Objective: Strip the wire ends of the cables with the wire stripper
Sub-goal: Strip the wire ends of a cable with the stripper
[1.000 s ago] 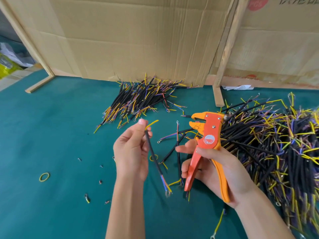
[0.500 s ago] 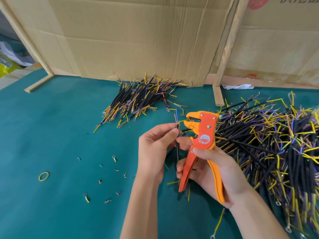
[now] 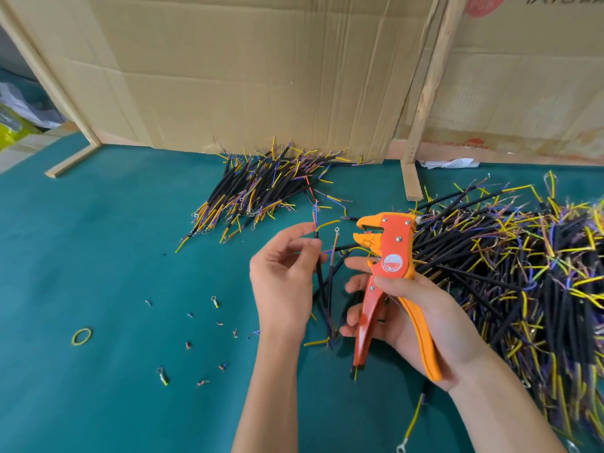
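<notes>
No container held anything; the cables lay loose on the green table (image 3: 98, 256), in two heaps: a small pile (image 3: 261, 188) by the cardboard (image 3: 261, 76) and a big pile (image 3: 523, 273) at my right. My left hand (image 3: 281, 276) pinched one cable (image 3: 318, 253) upright, nearer the stripper than a second before. My right hand (image 3: 421, 308) gripped the one stripper (image 3: 389, 256), handles apart, mouth agape, facing that cable. One rubber band (image 3: 81, 336) lay far left, among several cut scraps (image 3: 214, 301).
</notes>
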